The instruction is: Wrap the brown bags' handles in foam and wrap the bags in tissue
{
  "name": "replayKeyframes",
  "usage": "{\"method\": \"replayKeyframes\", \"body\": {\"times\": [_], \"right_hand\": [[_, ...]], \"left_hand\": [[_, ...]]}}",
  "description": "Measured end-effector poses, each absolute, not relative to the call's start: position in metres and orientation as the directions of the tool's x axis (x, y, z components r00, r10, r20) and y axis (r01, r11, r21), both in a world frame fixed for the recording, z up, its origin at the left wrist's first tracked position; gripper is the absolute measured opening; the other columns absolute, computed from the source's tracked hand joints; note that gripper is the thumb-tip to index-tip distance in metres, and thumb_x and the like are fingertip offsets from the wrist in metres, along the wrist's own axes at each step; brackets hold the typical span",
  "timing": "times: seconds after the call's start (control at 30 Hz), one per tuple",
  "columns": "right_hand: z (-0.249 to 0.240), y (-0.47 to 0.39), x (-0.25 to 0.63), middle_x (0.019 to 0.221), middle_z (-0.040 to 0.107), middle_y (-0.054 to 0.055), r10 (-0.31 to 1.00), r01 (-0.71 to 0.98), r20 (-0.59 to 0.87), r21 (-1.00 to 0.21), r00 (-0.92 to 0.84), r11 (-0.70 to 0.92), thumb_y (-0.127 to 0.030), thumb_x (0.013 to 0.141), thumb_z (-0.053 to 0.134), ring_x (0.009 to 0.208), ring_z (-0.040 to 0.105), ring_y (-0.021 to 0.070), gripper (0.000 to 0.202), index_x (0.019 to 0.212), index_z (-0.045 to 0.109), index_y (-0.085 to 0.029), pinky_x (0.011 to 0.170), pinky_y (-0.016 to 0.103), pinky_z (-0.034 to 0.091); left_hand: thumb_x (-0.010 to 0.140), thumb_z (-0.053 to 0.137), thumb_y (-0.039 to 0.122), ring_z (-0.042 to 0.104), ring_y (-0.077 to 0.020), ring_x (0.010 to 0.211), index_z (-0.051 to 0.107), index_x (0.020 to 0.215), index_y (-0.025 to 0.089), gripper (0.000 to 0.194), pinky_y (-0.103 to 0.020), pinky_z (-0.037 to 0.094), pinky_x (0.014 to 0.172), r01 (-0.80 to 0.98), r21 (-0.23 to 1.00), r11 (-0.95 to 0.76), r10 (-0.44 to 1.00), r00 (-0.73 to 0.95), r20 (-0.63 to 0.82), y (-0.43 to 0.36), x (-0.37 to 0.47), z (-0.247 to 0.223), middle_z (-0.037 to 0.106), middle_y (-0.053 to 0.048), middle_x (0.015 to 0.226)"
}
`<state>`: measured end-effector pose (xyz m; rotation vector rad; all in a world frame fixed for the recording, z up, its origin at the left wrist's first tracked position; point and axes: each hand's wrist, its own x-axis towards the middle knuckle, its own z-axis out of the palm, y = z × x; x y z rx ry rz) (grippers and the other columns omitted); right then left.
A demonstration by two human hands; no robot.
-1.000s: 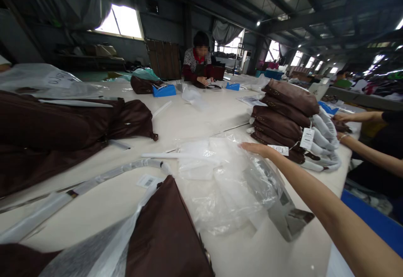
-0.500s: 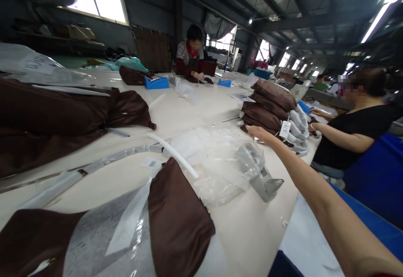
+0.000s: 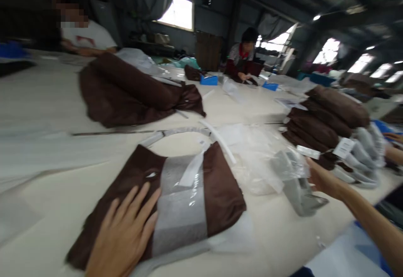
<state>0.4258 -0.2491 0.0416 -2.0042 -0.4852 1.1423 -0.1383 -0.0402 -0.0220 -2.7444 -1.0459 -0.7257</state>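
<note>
My left hand [image 3: 126,228] lies flat, fingers spread, on a dark brown bag [image 3: 222,189] with a grey wrap around its middle. A handle covered in clear film arches behind the bag. My right hand [image 3: 317,176] is stretched out at the right, beside a grey dispenser-like object [image 3: 300,193] and below a white tag [image 3: 308,151]. Its fingers are blurred and partly hidden, so whether it grips the tag cannot be made out. Stacked brown bags [image 3: 315,130] with pale wrapped straps sit just beyond it.
Clear plastic bags [image 3: 258,159] lie mid-table, with a white tube [image 3: 218,140] at their left. Another brown bag [image 3: 126,92] rests farther back left. Small blue holders [image 3: 209,80] stand near a person across the table. Another person is at the far left.
The view has swung left. My left hand has come into view on the brown bag. My right hand has drawn back from the stack's edge toward the grey object, and a white tag now shows beside it.
</note>
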Motion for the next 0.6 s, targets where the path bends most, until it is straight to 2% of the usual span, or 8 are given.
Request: {"method": "replayKeyframes", "body": {"times": [0.07, 0.13, 0.2, 0.3, 0.37, 0.47, 0.53, 0.6], "right_hand": [[0.032, -0.257, 0.451, 0.105, 0.072, 0.025, 0.619, 0.008, -0.508, -0.769, 0.599, -0.639, -0.079, 0.079, 0.044, 0.088, 0.073, 0.0376, 0.059, 0.098, 0.073, -0.032, 0.073, 0.053, 0.055], [0.035, -0.254, 0.464, 0.083, 0.072, 0.024, 0.553, 0.249, -0.204, -0.733, 0.808, -0.634, -0.077, 0.072, 0.057, 0.079, 0.071, 0.0427, 0.046, 0.077, 0.072, -0.034, 0.073, 0.061, 0.052], [0.056, -0.24, 0.448, 0.077, 0.07, 0.022, 0.509, 0.474, 0.131, -0.61, 0.85, -0.635, -0.075, 0.072, 0.058, 0.092, 0.068, 0.0491, 0.043, 0.071, 0.071, -0.034, 0.086, 0.069, 0.045], [0.097, -0.202, 0.361, 0.11, 0.07, 0.02, 0.586, 0.696, 0.383, -0.48, 0.714, -0.535, -0.07, 0.086, 0.044, 0.118, 0.059, 0.0461, 0.051, 0.103, 0.073, -0.031, 0.103, 0.068, 0.038], [0.109, -0.171, 0.281, 0.136, 0.061, 0.016, 0.79, 0.889, 0.45, -0.385, 0.416, -0.249, -0.061, 0.094, 0.039, 0.129, 0.053, 0.0374, 0.052, 0.123, 0.066, -0.027, 0.111, 0.06, 0.037], [0.088, -0.134, 0.173, 0.155, 0.041, 0.01, 0.88, 0.964, 0.47, -0.197, -0.069, 0.181, -0.043, 0.1, 0.043, 0.145, 0.034, 0.0299, 0.048, 0.143, 0.051, -0.023, 0.118, 0.057, 0.03], [0.056, -0.12, 0.127, 0.16, 0.032, 0.01, 0.908, 0.949, 0.34, -0.108, -0.245, 0.296, -0.044, 0.099, 0.047, 0.15, 0.022, 0.0324, 0.056, 0.149, 0.042, -0.019, 0.119, 0.062, 0.02], [0.023, -0.114, 0.103, 0.161, 0.029, 0.01, 0.92, 0.935, 0.243, -0.098, -0.309, 0.34, -0.049, 0.097, 0.049, 0.15, 0.018, 0.0357, 0.064, 0.152, 0.037, -0.019, 0.118, 0.067, 0.015]], "left_hand": [[0.099, 0.041, 0.046, 0.044, -0.0337, 0.138, 0.047, 0.146, 0.026, 0.051, -0.057, 0.036, 0.112, 0.683, 0.003, -0.73, 0.628, 0.67, 0.396, -0.046, -0.147, -0.011, 0.046, -0.009, 0.152], [0.1, 0.039, 0.046, 0.04, -0.032, 0.141, 0.05, 0.143, 0.025, 0.049, -0.055, 0.04, 0.11, 0.706, -0.004, -0.708, 0.662, 0.666, 0.343, -0.047, -0.148, 0.005, 0.043, -0.007, 0.154], [0.101, 0.037, 0.045, 0.03, -0.0317, 0.146, 0.047, 0.146, 0.023, 0.05, -0.056, 0.036, 0.113, 0.721, 0.012, -0.693, 0.68, 0.648, 0.344, -0.047, -0.143, 0.023, 0.037, -0.007, 0.157], [0.102, 0.035, 0.044, 0.018, -0.0318, 0.15, 0.035, 0.152, 0.023, 0.054, -0.06, 0.027, 0.117, 0.698, 0.029, -0.716, 0.655, 0.656, 0.374, -0.044, -0.128, 0.04, 0.029, -0.007, 0.161], [0.102, 0.034, 0.045, 0.017, -0.0325, 0.151, 0.033, 0.153, 0.025, 0.054, -0.063, 0.024, 0.117, 0.659, 0.027, -0.752, 0.623, 0.695, 0.359, -0.041, -0.117, 0.039, 0.026, -0.007, 0.162], [0.101, 0.036, 0.05, 0.02, -0.0348, 0.149, 0.035, 0.152, 0.029, 0.054, -0.068, 0.019, 0.116, 0.621, 0.015, -0.784, 0.596, 0.745, 0.301, -0.036, -0.105, 0.022, 0.025, -0.007, 0.162], [0.1, 0.039, 0.051, 0.022, -0.0357, 0.149, 0.034, 0.152, 0.031, 0.056, -0.069, 0.018, 0.115, 0.626, 0.007, -0.78, 0.601, 0.746, 0.286, -0.033, -0.104, 0.007, 0.026, -0.007, 0.162], [0.099, 0.042, 0.052, 0.023, -0.0358, 0.148, 0.034, 0.152, 0.033, 0.057, -0.069, 0.018, 0.115, 0.637, 0.007, -0.771, 0.612, 0.738, 0.285, -0.031, -0.106, -0.005, 0.027, -0.007, 0.162]]}}
